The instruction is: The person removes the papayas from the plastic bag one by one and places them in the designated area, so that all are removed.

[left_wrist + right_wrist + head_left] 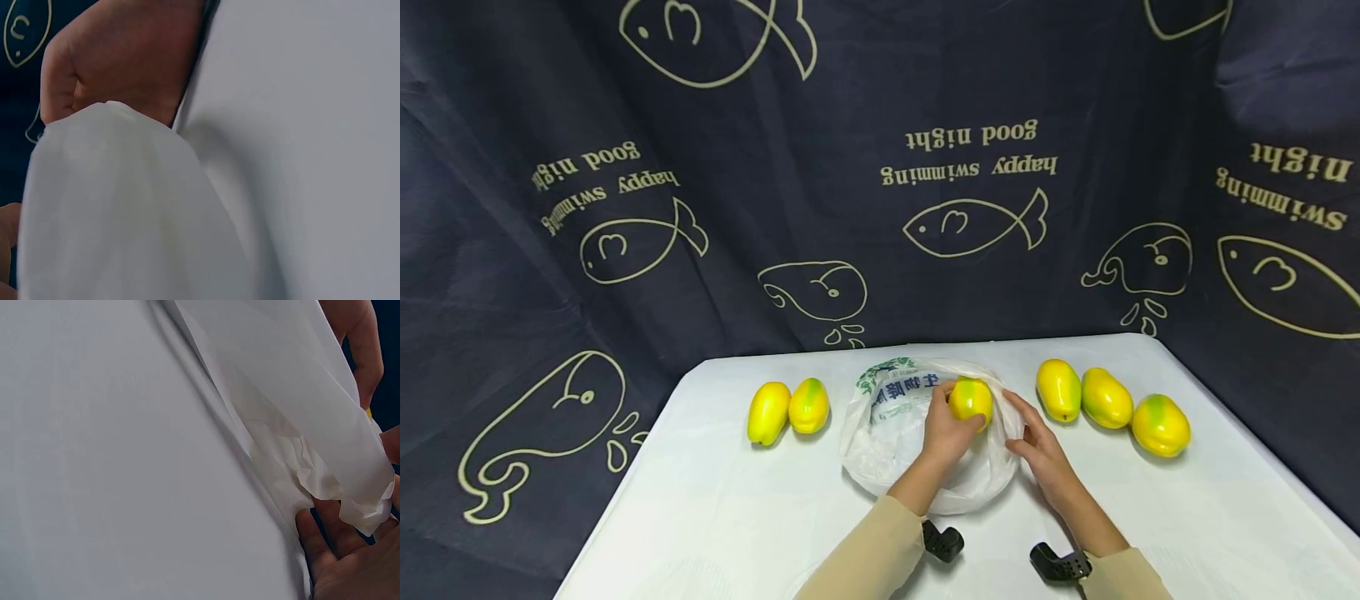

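A white plastic bag (880, 467) with green leaf print and blue characters lies with its mouth spread at the middle of the table. My left hand (945, 431) grips a yellow mango (972, 400) with a green streak, inside the bag's mouth toward its right side. On that right side, my right hand (1047, 457) holds the bag's rim between thumb and fingers. In the left wrist view the bag (119, 206) hides the left fingertips and the fruit. The right wrist view shows the right hand (356, 565) at the crumpled bag edge (369, 509).
Two yellow mangoes, one outer (768, 413) and one inner (808, 406), lie left of the bag. To its right, three more sit in a slanting row: mango (1059, 390), mango (1107, 398), mango (1161, 425). A dark printed curtain (850, 208) hangs behind the white table (722, 508).
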The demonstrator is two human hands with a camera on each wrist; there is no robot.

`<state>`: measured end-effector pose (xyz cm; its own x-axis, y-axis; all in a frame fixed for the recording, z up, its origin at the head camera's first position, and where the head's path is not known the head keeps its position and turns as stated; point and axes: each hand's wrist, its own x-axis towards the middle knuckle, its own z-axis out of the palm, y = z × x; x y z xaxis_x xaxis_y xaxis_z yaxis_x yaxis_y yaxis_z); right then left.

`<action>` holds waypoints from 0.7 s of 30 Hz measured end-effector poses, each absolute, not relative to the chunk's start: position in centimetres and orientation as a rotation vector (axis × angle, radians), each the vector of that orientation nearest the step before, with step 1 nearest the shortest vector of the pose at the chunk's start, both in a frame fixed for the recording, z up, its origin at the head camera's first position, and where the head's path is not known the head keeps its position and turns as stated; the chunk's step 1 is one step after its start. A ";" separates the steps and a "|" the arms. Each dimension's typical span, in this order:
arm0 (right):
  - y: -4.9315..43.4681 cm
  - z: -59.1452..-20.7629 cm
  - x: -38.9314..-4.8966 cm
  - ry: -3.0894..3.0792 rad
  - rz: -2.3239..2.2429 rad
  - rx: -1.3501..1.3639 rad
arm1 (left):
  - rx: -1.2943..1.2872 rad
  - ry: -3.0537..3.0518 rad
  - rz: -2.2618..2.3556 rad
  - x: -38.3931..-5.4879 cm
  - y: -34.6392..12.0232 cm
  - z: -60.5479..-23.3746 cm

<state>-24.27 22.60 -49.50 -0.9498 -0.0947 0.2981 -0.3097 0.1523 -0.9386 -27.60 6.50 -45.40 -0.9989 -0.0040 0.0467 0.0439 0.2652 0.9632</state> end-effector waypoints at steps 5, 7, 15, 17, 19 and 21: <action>22.6 -49.5 -24.4 -2.266 1.893 0.369 | -0.084 -2.465 -1.861 -26.8 5.6 -44.9; 22.6 -49.6 -24.4 -2.277 1.884 0.363 | -0.107 -2.464 -1.864 -26.5 5.2 -44.7; 22.7 -50.0 -24.6 -2.279 1.884 0.362 | -0.229 -2.460 -1.910 -25.5 3.3 -44.6; 22.7 -50.1 -24.6 -2.272 1.882 0.370 | -0.240 -2.464 -1.901 -25.1 2.7 -44.5; 22.8 -50.1 -24.7 -2.277 1.881 0.370 | -0.246 -2.471 -1.892 -24.8 2.1 -44.4; 22.8 -50.1 -24.6 -2.281 1.885 0.365 | -0.245 -2.479 -1.883 -24.4 1.5 -44.4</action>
<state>-24.64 22.82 -50.10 -0.9574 -0.0850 0.2759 -0.2870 0.1757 -0.9417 -24.43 1.45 -44.45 -0.9875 0.1129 0.1101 0.1364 0.2604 0.9558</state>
